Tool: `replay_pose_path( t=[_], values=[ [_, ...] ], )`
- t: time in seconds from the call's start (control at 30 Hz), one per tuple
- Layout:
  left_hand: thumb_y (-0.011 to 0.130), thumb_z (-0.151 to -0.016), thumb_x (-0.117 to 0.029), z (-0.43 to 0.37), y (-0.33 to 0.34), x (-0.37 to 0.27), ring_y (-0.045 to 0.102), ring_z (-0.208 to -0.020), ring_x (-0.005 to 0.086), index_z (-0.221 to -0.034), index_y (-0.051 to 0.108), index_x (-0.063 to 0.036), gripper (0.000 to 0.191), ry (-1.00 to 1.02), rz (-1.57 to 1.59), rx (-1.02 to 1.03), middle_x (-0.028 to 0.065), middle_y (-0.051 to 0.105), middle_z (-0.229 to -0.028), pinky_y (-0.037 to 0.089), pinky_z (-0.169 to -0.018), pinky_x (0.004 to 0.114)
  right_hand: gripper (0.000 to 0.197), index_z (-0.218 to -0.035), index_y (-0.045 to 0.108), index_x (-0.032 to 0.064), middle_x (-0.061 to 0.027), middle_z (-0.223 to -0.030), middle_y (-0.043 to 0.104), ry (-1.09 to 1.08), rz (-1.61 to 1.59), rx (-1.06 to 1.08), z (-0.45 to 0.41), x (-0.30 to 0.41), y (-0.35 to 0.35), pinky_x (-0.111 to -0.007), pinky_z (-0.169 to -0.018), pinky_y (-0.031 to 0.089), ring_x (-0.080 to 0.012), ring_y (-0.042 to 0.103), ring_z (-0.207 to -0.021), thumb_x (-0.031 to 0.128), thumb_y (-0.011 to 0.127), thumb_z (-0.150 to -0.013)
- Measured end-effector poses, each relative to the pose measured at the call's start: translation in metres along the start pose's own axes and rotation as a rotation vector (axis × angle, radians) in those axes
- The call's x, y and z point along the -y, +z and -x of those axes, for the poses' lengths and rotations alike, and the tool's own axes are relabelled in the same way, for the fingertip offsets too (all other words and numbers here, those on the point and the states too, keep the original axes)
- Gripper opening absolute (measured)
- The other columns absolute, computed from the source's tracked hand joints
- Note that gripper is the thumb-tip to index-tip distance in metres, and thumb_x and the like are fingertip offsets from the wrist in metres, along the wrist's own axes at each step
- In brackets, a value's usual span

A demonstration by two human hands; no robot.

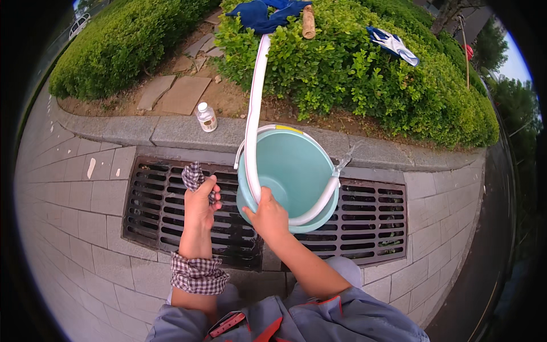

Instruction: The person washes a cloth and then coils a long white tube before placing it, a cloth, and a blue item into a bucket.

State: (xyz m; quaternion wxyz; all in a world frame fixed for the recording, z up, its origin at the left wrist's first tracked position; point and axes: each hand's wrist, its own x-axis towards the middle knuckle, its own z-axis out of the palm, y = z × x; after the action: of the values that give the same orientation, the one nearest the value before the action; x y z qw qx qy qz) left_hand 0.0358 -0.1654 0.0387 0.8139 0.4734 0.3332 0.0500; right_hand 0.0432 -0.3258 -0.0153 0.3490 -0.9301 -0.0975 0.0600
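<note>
A light green plastic bucket (273, 166) stands over the metal drain grates (372, 222) in front of me. My right hand (269, 213) grips a white hose (256, 107) at the bucket's near rim. From the hedge the hose runs down into the bucket, curves along its inside and ends at the right rim, where clear water or clear film sticks out; I cannot tell which. My left hand (203, 199), left of the bucket, holds a bunched checked cloth (193, 175). A checked sleeve cover (198, 273) sits around my left forearm.
A small white-capped bottle (207, 117) stands on the stone curb (179, 132). On the hedge (342, 72) lie dark blue cloth (265, 15), a short wooden piece (308, 21) and a white and blue glove (392, 45). Paving (98, 196) surrounds the grates; a road runs at right.
</note>
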Motion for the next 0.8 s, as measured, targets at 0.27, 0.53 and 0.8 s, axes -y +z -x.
replay_pose_path(
  t=[0.27, 0.53, 0.8],
  values=[
    [0.063, -0.086, -0.015, 0.025, -0.019, 0.012, 0.042, -0.052, 0.0086, -0.081, 0.053, -0.0068, 0.014, -0.338, 0.190, 0.320, -0.0006, 0.045, -0.062, 0.027, -0.040, 0.020, 0.084, -0.137, 0.023, 0.0033, -0.0263, -0.123, 0.046, -0.045, -0.191, 0.585, -0.013, -0.002, 0.047, -0.045, -0.087, 0.046, -0.0409, 0.052, -0.110, 0.026, 0.073, -0.074],
    [0.052, -0.091, -0.016, 0.021, -0.006, 0.050, 0.033, -0.042, 0.0062, -0.077, 0.048, -0.0095, 0.016, -0.798, 0.568, 0.729, -0.0028, 0.038, -0.053, 0.023, -0.037, 0.020, 0.074, -0.143, 0.022, 0.0069, -0.0173, -0.144, 0.030, 0.126, -1.349, 0.448, -0.038, 0.019, -0.025, -0.045, -0.106, 0.027, -0.0315, 0.033, -0.132, 0.040, 0.059, -0.088],
    [0.053, -0.090, -0.019, 0.041, -0.019, 0.064, 0.027, -0.038, 0.0048, -0.060, 0.038, -0.0140, 0.034, -1.055, 0.571, 0.812, -0.0040, 0.033, -0.050, 0.018, -0.035, 0.019, 0.026, -0.114, 0.053, 0.0024, -0.0011, -0.069, 0.054, 0.409, -1.002, 0.912, -0.035, 0.054, -0.041, -0.023, -0.061, 0.045, -0.0092, 0.051, -0.063, 0.021, 0.046, -0.098]
  ],
)
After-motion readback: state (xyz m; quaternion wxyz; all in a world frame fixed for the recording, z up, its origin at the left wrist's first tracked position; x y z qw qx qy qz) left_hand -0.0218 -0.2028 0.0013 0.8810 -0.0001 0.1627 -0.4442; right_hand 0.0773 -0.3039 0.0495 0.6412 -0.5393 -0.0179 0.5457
